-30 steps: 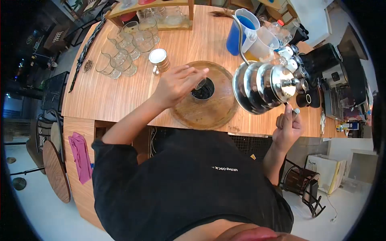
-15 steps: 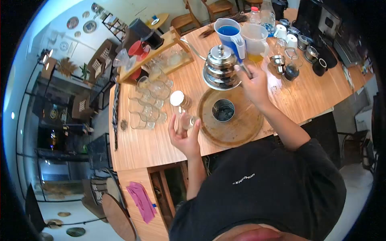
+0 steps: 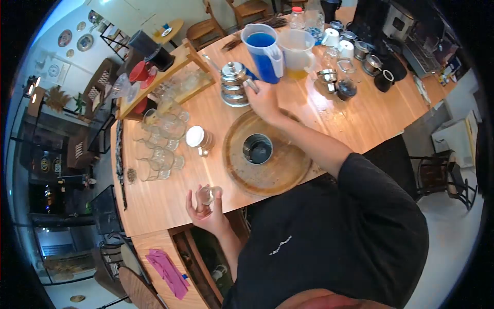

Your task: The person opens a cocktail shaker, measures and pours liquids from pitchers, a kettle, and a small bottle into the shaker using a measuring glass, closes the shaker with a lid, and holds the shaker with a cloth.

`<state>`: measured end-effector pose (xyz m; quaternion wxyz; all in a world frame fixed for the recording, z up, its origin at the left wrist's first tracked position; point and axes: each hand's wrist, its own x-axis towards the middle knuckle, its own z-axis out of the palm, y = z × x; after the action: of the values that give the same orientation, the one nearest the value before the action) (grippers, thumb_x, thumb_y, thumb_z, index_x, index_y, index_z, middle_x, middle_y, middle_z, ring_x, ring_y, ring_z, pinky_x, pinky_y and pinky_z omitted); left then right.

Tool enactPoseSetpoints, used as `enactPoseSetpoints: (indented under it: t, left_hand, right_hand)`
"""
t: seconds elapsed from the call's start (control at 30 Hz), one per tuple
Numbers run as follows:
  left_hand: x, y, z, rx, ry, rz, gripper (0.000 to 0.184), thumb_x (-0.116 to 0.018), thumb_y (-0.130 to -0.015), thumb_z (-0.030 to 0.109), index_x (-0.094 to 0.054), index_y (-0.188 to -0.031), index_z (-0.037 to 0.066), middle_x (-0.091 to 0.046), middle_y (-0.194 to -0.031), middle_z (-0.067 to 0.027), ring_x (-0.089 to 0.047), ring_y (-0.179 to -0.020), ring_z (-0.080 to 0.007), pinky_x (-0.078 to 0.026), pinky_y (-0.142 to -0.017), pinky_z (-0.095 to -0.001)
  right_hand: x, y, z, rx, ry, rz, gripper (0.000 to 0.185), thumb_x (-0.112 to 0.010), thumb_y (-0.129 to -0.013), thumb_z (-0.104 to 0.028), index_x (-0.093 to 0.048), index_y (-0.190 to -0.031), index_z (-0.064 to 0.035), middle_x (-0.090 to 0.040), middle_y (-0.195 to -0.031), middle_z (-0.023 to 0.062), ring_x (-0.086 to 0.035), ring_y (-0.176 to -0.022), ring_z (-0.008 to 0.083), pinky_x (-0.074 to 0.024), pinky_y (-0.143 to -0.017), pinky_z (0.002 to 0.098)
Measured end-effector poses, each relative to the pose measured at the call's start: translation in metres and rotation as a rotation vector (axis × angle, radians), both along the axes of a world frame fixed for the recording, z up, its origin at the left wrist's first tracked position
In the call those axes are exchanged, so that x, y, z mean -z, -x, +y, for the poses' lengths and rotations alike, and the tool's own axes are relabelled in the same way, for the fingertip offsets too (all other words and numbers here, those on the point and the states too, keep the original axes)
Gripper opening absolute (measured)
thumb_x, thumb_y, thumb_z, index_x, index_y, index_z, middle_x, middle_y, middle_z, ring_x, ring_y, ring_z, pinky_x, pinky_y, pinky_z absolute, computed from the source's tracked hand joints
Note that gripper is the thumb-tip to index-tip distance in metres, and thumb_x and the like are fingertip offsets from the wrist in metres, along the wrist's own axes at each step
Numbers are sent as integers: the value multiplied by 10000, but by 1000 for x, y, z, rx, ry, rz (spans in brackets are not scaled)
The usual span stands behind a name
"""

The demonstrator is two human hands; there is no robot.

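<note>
My left hand [image 3: 210, 220], near the table's front edge, holds a small clear glass [image 3: 209, 195] between thumb and fingers. My right hand [image 3: 266, 101] grips the handle of a shiny steel gooseneck kettle [image 3: 234, 85], its spout pointing to the back left. The kettle appears to stand on the table behind a round wooden tray [image 3: 234, 167]. On that tray is an open metal cup [image 3: 257, 149] with a dark inside. A white-topped jar [image 3: 199, 138] stands between the tray and several clear glass mugs [image 3: 163, 134].
Behind the kettle are a pitcher of blue liquid [image 3: 262, 51] and a pitcher with yellowish liquid [image 3: 297, 54]. A wooden rack [image 3: 198, 85] holds drippers and glassware at the back left. Metal filters, cups and a black mug [image 3: 383, 81] stand to the right. A pink cloth [image 3: 167, 273] lies at lower left.
My right hand has carried the kettle left and down, from above the tray's back edge to the table behind it. My left hand has drawn the glass back toward me. The view has shifted.
</note>
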<state>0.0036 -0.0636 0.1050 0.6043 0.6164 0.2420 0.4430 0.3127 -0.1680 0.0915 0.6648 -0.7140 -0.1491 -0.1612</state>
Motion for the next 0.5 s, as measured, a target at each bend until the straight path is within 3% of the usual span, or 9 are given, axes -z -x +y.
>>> enactPoseSetpoints:
  t: [0.1, 0.27, 0.33, 0.5]
  left_hand:
    - [5, 4, 4, 19, -12, 8, 796, -818, -749, -129, -438, -1436, -1, -605, -1319, -292, -656, -1158, -311, -573, -964, -414]
    - [10, 5, 11, 48, -35, -10, 728, -818, -746, -136, -476, -1375, -8, -618, -1316, -269, -658, -1163, -338, -563, -985, -431]
    - [3, 5, 9, 39, -30, 32, 707, -824, -740, -135, -490, -1351, -8, -619, -1319, -268, -661, -1163, -340, -565, -983, -428]
    - [-2, -5, 7, 105, -71, 39, 751, -827, -724, -141, -479, -1374, 7, -622, -1315, -267, -661, -1168, -340, -570, -988, -426]
  right_hand:
    - [12, -13, 13, 45, -8, 23, 292, -649, -938, -192, -641, -764, 43, -614, -685, 256, -635, -607, 375, -458, -575, 460]
    - [34, -29, 28, 112, 23, 27, 267, -643, -924, -194, -654, -787, 35, -622, -692, 254, -652, -625, 384, -465, -577, 459]
    - [39, -29, 35, 128, -59, 4, 356, -649, -955, -234, -602, -716, 27, -534, -569, 181, -495, -494, 237, -384, -515, 433]
    - [48, -39, 42, 154, -10, -39, 314, -651, -955, -238, -629, -769, 13, -586, -629, 211, -604, -557, 326, -423, -538, 439]
